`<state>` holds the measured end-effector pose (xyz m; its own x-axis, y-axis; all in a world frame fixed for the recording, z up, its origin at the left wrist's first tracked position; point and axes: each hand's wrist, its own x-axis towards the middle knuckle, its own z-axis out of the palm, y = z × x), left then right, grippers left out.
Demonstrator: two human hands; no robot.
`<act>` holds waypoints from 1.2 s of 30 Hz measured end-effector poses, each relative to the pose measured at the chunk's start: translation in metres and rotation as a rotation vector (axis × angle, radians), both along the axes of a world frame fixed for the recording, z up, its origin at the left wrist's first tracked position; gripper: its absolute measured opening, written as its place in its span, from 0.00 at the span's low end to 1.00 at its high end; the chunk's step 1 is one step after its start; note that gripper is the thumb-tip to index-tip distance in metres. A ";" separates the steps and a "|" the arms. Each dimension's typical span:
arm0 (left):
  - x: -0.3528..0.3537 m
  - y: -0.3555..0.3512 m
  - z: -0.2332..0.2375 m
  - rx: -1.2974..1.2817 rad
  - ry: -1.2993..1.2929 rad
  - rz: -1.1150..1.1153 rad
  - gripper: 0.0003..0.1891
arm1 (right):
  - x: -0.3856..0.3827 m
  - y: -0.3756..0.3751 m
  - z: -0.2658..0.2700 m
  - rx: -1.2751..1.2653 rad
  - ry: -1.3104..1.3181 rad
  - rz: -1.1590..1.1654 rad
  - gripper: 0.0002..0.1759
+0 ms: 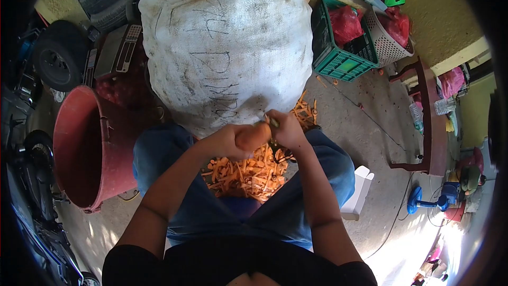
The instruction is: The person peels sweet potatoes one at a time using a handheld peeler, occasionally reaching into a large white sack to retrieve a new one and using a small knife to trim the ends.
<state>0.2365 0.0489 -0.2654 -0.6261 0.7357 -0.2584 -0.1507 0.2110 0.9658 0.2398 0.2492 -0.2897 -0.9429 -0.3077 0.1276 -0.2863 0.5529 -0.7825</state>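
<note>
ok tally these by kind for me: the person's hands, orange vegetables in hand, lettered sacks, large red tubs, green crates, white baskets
Hands: 2 (left hand, right hand)
Held orange vegetable: 1
Lettered sack: 1
Large red tub: 1
Green crate: 1
White basket: 1
Total: 7

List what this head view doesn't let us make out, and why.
Head view:
- Object in the right hand: mostly covered by its grip.
- Orange vegetable: partly covered by the left hand.
- White sack: mouth cut off by top edge.
- Red bucket: bottom lost in shadow.
</note>
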 end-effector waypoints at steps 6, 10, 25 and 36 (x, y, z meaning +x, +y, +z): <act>0.010 0.004 -0.006 0.151 0.121 -0.084 0.28 | -0.004 0.001 -0.005 -0.004 -0.132 -0.100 0.09; 0.003 0.001 -0.024 0.355 -0.281 -0.016 0.27 | -0.004 0.001 0.005 0.061 -0.096 -0.158 0.09; 0.011 0.028 -0.062 0.564 -1.068 0.471 0.22 | -0.016 -0.032 -0.010 -0.649 -0.155 -0.748 0.17; 0.009 0.031 -0.036 0.656 -1.168 0.622 0.18 | 0.000 -0.061 0.003 -0.532 -0.086 -0.693 0.14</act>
<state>0.2454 0.0796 -0.3011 -0.5533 0.6148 -0.5620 -0.7935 -0.5944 0.1309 0.2394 0.1884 -0.2863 -0.9083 0.4181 0.0107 0.0510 0.1361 -0.9894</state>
